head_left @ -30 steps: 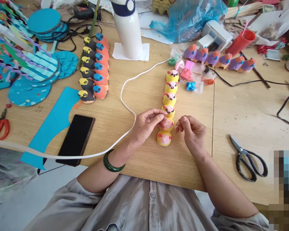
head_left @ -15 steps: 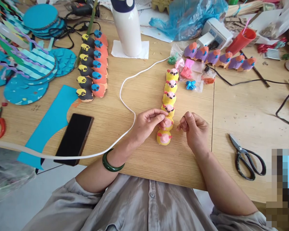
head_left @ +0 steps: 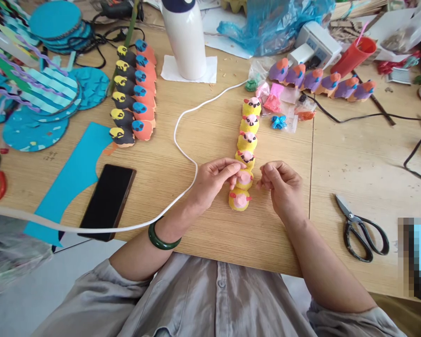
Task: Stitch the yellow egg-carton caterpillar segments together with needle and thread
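A row of yellow egg-carton cups [head_left: 243, 180] with pink tops runs away from me on the wooden table. The farther cups carry dark marks; the nearest two show pink and red only. Over the left side of the row is my left hand [head_left: 219, 180], its thumb and fingertips pressed together near the second-nearest cup. Just right of the row, my right hand [head_left: 282, 185] is closed with thumb against fingers. Whatever either pinch holds is too small to make out. Small bags of pink clay [head_left: 273, 103] and a blue clay lump [head_left: 278, 122] lie beyond.
Black-handled scissors [head_left: 361, 229] lie at right, a phone [head_left: 108, 201] at left. A white cable [head_left: 177, 135] curves across the table. Behind stand a white bottle [head_left: 185, 47] and a red cup [head_left: 358, 56]. Orange and black cups [head_left: 142, 128] sit left, purple ones [head_left: 312, 80] right.
The fingers of my right hand have shifted slightly, with the thumb a little further left. My left hand is nearly unchanged. The whole view has moved slightly.
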`<state>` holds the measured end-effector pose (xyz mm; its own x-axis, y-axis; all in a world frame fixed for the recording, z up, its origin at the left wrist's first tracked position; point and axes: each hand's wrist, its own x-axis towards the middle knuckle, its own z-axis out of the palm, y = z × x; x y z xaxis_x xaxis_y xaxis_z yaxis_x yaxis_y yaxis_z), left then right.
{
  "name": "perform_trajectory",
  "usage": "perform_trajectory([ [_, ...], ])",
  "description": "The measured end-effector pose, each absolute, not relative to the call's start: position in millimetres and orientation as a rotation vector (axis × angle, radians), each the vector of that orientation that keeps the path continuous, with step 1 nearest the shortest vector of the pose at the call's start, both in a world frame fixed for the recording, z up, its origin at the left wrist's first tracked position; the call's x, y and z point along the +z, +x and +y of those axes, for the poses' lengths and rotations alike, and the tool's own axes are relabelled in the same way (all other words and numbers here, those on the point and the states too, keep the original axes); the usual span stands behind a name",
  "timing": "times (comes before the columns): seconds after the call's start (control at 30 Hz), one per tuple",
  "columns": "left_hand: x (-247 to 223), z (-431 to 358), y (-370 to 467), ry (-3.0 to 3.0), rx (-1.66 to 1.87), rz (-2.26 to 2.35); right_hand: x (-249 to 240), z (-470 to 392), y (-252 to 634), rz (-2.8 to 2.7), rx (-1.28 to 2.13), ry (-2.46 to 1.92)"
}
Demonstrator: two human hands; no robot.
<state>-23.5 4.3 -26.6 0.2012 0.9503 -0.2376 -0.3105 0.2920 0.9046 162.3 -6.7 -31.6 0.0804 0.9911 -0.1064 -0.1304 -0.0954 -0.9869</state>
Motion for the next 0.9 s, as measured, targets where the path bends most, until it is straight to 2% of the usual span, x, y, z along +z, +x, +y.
perform_trajectory([
  [0.57, -22.0, -1.4, -19.8, 0.872, 0.958, 0.938, -32.9, -11.4, 158.8, -0.956, 1.356, -1.224],
  [0.9, -30.0, -9.9, -10.2, 1.259, 1.207, 0.94, -18.5, -19.8, 150.2, -1.121, 1.355, -1.211],
])
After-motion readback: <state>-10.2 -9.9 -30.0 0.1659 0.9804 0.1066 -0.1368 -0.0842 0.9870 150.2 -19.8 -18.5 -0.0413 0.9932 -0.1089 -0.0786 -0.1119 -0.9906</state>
